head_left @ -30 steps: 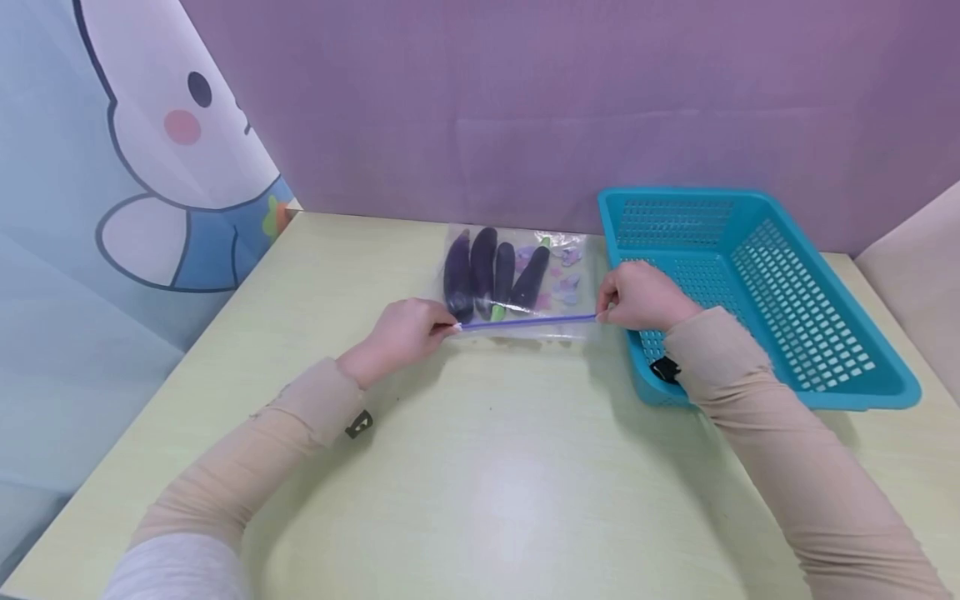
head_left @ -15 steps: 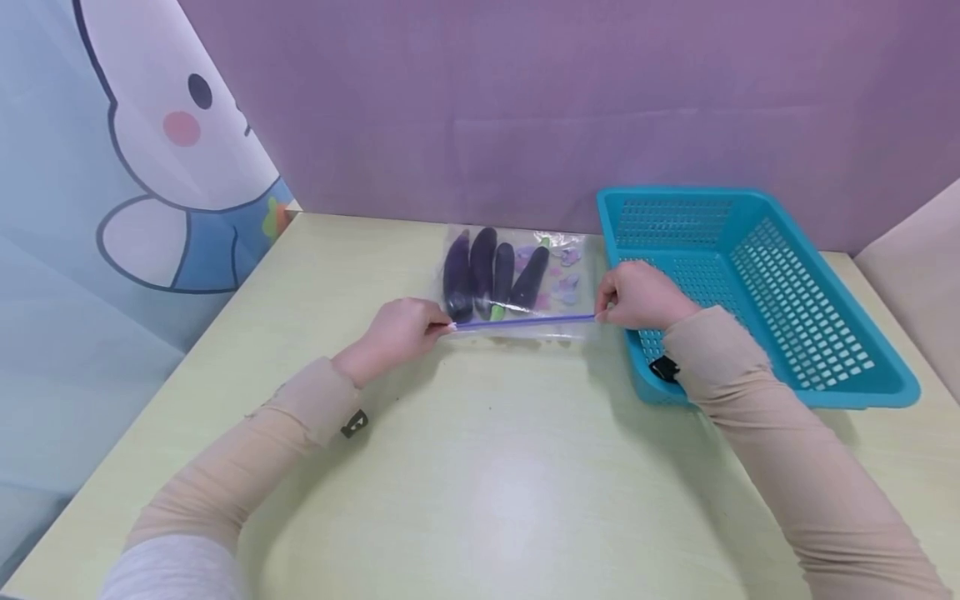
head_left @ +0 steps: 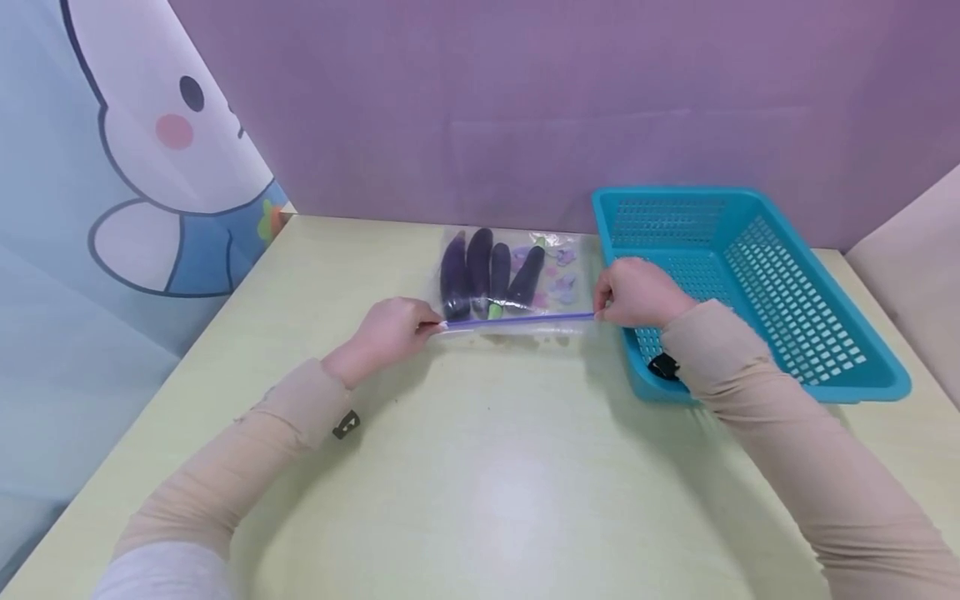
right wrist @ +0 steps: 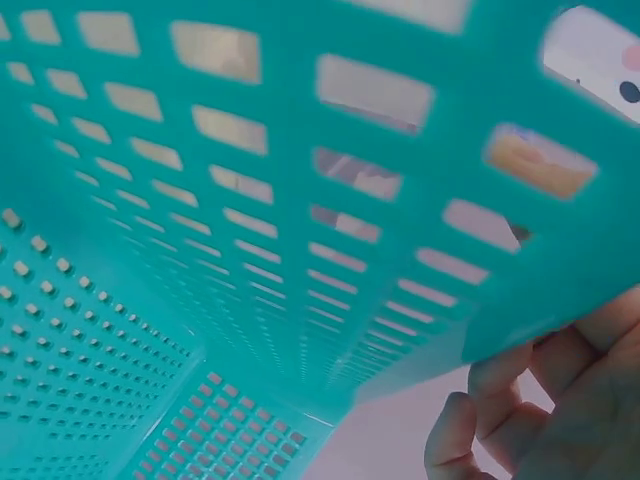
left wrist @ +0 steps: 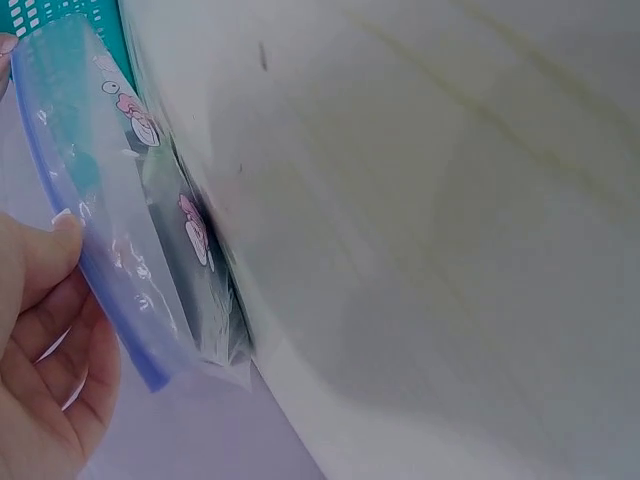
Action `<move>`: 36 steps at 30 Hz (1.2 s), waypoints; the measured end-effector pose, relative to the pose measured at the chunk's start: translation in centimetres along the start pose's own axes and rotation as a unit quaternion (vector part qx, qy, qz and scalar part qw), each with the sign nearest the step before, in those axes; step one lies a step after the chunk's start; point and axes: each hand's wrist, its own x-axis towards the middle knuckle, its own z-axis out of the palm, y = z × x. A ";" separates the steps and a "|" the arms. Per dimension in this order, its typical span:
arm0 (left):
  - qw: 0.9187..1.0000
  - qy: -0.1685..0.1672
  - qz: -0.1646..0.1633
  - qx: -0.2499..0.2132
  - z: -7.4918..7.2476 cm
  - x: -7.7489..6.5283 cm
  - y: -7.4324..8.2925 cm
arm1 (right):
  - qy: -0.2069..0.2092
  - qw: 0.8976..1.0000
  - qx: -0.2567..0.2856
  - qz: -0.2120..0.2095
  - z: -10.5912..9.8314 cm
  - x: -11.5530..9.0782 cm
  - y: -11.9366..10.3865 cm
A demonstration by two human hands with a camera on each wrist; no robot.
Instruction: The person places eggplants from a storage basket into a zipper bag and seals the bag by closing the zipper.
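Note:
A clear zip bag (head_left: 562, 287) with pink and purple prints lies at the back of the table, several dark eggplants (head_left: 478, 271) inside it. Its purple-blue zip strip (head_left: 517, 319) runs along the near side. My left hand (head_left: 393, 333) pinches a small white slider (head_left: 444, 325) toward the strip's left end; in the left wrist view the thumb of this left hand (left wrist: 50, 330) presses there, and the strip continues past it. At the strip's right end my right hand (head_left: 637, 293) pinches the bag. In the right wrist view the basket wall hides what the right hand (right wrist: 560, 400) holds.
A teal plastic basket (head_left: 817, 300) with perforated walls stands at the right, its left rim close beside the bag and under my right wrist. A purple curtain (head_left: 525, 108) hangs behind the table (head_left: 480, 483); a blue rabbit-print curtain (head_left: 135, 250) hangs at the left.
My left hand has slid a little to the left along the zip strip with the slider. The right hand keeps its place at the other end. The head view has shifted slightly.

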 end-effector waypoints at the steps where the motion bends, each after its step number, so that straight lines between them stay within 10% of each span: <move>1: 1.000 0.000 -0.001 0.001 0.0 0.0 -0.1 | 0.000 1.000 0.000 0.001 -0.1 0.0 -0.1; 36: 1.000 -0.006 -0.021 0.009 -0.4 -0.8 -1.5 | -0.006 1.000 0.000 0.008 0.0 0.2 0.1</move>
